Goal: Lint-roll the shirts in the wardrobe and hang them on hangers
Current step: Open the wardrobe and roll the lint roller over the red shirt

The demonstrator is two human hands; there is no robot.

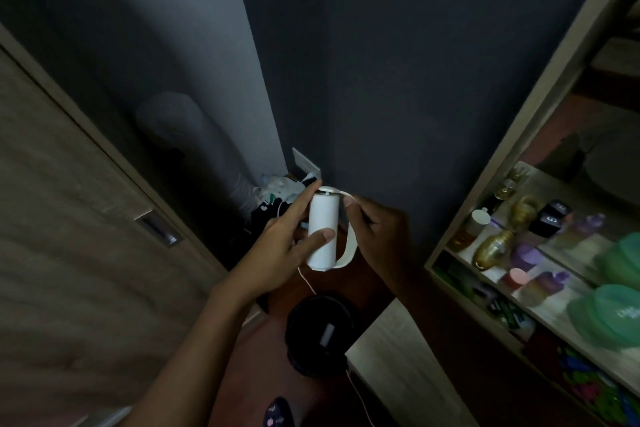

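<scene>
White and smooth, the lint roller (321, 236) is a round tube, held up in the middle of the head view, in front of a dark grey wall (398, 80). The left hand (277, 246) grasps it from the 9 o'clock side: the thumb lies across the tube and one finger reaches up to its top cap. One thin, flat white band (350, 246) bends from the cap round the tube's 3 o'clock side down to its bottom end. The right hand (379, 232) pinches this band near the top.

At 6 o'clock, on the floor, stands one round black bin (311, 357) with a small white piece inside. A thin pale cord (304, 279) hangs under the roller.

At 9 o'clock is a brown wooden door (69, 218) with lines in the grain and one shiny metal handle plate (157, 227).

From 3 to 5 o'clock is a wooden shelf (408, 367). On it stand two shiny gold bottles (493, 248), two black boxy things (547, 224), some blurry purple bottles (523, 255) and two round green plastic things (613, 315).

Just above the roller, in the corner, lies a messy pile (277, 189), too dark to tell apart.
</scene>
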